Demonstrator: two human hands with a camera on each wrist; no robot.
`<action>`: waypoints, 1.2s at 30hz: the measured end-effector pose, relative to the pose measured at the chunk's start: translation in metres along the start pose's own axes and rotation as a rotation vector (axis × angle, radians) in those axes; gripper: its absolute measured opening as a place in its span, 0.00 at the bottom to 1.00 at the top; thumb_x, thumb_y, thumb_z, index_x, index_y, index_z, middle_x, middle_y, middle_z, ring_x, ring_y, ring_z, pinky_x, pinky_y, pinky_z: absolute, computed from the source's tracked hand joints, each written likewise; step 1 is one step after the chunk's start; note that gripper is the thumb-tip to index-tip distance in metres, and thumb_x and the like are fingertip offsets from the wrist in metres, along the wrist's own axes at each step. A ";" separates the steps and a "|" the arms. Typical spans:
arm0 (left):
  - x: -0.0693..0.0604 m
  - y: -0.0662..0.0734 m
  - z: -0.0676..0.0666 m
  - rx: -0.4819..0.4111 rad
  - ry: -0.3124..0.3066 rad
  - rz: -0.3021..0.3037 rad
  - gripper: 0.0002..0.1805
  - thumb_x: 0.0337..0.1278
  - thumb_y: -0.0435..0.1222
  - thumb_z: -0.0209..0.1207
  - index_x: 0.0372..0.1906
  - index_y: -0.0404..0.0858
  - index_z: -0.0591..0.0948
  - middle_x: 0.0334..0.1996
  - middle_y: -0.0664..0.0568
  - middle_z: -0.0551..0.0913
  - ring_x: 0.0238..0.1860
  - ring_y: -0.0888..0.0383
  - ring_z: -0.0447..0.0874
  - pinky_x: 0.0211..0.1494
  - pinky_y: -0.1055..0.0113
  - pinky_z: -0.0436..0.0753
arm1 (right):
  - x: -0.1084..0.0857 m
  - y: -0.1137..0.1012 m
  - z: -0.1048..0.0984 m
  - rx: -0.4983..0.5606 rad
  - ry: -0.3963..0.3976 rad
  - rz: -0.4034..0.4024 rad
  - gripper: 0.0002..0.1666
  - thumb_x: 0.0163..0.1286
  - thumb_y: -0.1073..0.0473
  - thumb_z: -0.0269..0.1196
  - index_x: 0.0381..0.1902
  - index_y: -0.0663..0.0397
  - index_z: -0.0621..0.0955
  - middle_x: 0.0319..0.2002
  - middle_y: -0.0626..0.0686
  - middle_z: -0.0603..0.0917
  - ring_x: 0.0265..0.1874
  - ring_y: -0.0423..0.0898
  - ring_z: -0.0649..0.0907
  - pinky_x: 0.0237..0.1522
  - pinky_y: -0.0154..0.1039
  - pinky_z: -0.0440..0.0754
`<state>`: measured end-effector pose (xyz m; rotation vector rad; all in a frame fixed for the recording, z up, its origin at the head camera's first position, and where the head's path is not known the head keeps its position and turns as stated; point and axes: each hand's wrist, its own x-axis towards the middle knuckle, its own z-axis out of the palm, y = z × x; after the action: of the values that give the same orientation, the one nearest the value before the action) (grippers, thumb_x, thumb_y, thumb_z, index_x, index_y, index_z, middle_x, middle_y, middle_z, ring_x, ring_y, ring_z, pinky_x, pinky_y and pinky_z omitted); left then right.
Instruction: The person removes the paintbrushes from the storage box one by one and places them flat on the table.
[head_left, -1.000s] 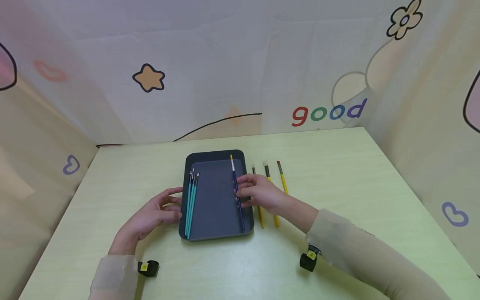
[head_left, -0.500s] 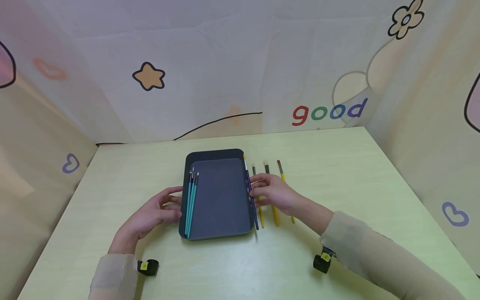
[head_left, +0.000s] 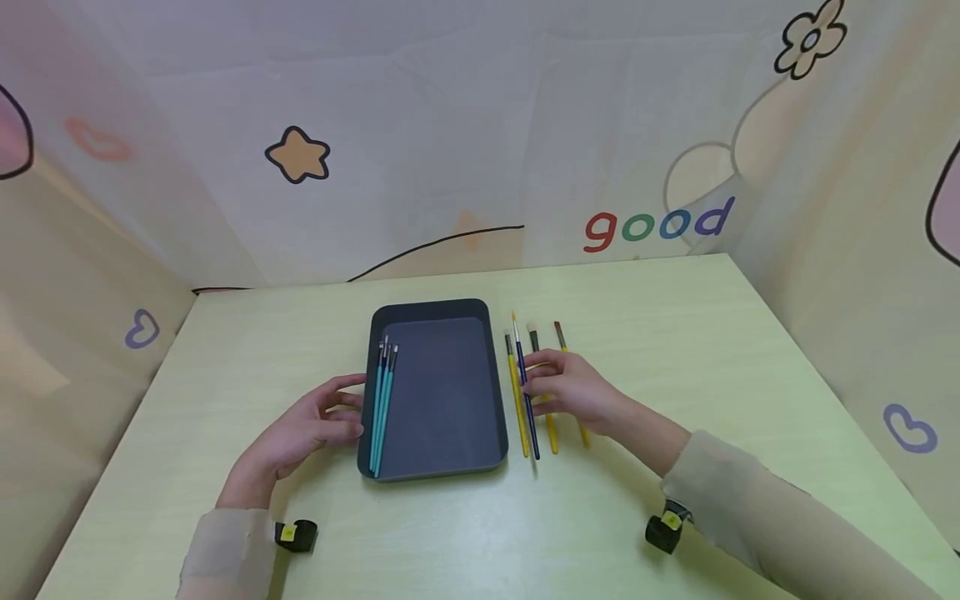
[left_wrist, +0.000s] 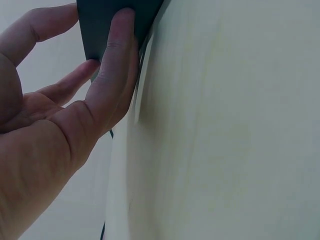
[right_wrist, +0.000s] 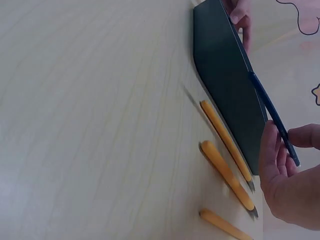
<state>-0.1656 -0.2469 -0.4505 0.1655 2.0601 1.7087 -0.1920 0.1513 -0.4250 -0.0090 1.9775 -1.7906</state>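
A blue-handled paintbrush [head_left: 529, 417] with a yellow tip is pinched between thumb and fingers of my right hand [head_left: 573, 387], held above the table. It hangs over several yellow-handled paintbrushes; the nearest yellow paintbrush [head_left: 516, 387] lies just right of the dark grey tray [head_left: 446, 392]. In the right wrist view the blue paintbrush [right_wrist: 270, 107] is apart from the table. Several teal paintbrushes [head_left: 384, 408] lie along the tray's left inner side. My left hand [head_left: 307, 429] touches the tray's left outer wall with its fingertips; the left wrist view shows fingers [left_wrist: 117, 55] against that wall.
Right of the tray lie a thicker yellow paintbrush [head_left: 552, 437] and another dark-red-tipped one [head_left: 560, 335], both partly hidden by my right hand. The pale wooden table [head_left: 450, 542] ends at a printed curtain [head_left: 450, 125] behind.
My right hand has carried the blue paintbrush rightward, from above the tray, past its right rim, to above the yellow paintbrushes. My left hand and the tray have stayed put.
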 end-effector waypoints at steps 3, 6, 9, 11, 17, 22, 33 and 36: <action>0.000 0.000 0.000 0.001 -0.001 -0.003 0.43 0.61 0.28 0.64 0.79 0.37 0.58 0.63 0.31 0.68 0.57 0.43 0.78 0.56 0.57 0.84 | -0.001 0.000 -0.006 -0.004 0.021 -0.004 0.27 0.73 0.70 0.60 0.67 0.71 0.68 0.52 0.63 0.77 0.44 0.50 0.82 0.47 0.46 0.87; 0.001 -0.001 0.000 0.004 -0.001 -0.002 0.43 0.61 0.28 0.65 0.79 0.37 0.58 0.63 0.31 0.68 0.57 0.43 0.78 0.56 0.57 0.84 | -0.001 0.001 -0.013 0.000 0.031 -0.006 0.28 0.73 0.70 0.60 0.68 0.72 0.68 0.52 0.62 0.77 0.45 0.51 0.82 0.48 0.46 0.87; 0.000 -0.001 0.000 0.004 0.000 -0.002 0.43 0.61 0.28 0.65 0.79 0.37 0.58 0.63 0.31 0.68 0.57 0.43 0.78 0.56 0.57 0.84 | -0.001 0.002 -0.019 0.005 0.038 0.004 0.29 0.73 0.69 0.60 0.69 0.71 0.67 0.53 0.63 0.76 0.46 0.51 0.82 0.48 0.45 0.87; 0.000 -0.001 0.001 0.004 0.002 -0.004 0.43 0.61 0.28 0.64 0.79 0.37 0.58 0.63 0.31 0.68 0.57 0.43 0.78 0.56 0.57 0.84 | -0.001 0.003 -0.023 0.003 0.043 0.011 0.30 0.74 0.69 0.59 0.70 0.71 0.66 0.55 0.64 0.76 0.47 0.52 0.82 0.48 0.44 0.87; 0.000 0.000 0.000 0.004 0.007 -0.007 0.43 0.61 0.28 0.65 0.79 0.37 0.59 0.63 0.32 0.68 0.56 0.43 0.78 0.55 0.57 0.84 | -0.003 0.003 -0.032 0.011 0.063 0.037 0.30 0.75 0.68 0.60 0.71 0.69 0.66 0.61 0.66 0.75 0.48 0.51 0.82 0.49 0.42 0.86; 0.000 0.000 0.000 0.000 0.007 -0.005 0.43 0.61 0.28 0.65 0.79 0.37 0.59 0.63 0.32 0.68 0.56 0.43 0.78 0.55 0.57 0.85 | -0.002 0.004 -0.040 -0.009 0.074 0.048 0.31 0.75 0.66 0.60 0.71 0.68 0.66 0.59 0.66 0.76 0.47 0.52 0.81 0.47 0.42 0.87; 0.000 0.001 0.001 -0.002 0.006 -0.011 0.44 0.60 0.27 0.64 0.79 0.37 0.59 0.63 0.32 0.67 0.56 0.43 0.78 0.56 0.56 0.84 | -0.001 0.005 -0.058 -0.087 0.103 0.063 0.30 0.76 0.67 0.58 0.72 0.70 0.65 0.61 0.66 0.75 0.48 0.54 0.83 0.45 0.43 0.88; 0.000 0.001 0.001 -0.002 0.005 -0.009 0.43 0.60 0.27 0.64 0.79 0.37 0.59 0.63 0.32 0.67 0.56 0.43 0.77 0.56 0.56 0.84 | 0.000 0.006 -0.064 -0.129 0.116 0.075 0.30 0.76 0.66 0.59 0.71 0.69 0.66 0.59 0.66 0.76 0.46 0.52 0.83 0.45 0.43 0.88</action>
<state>-0.1654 -0.2455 -0.4502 0.1509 2.0600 1.7071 -0.2118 0.2119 -0.4286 0.1285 2.1425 -1.6469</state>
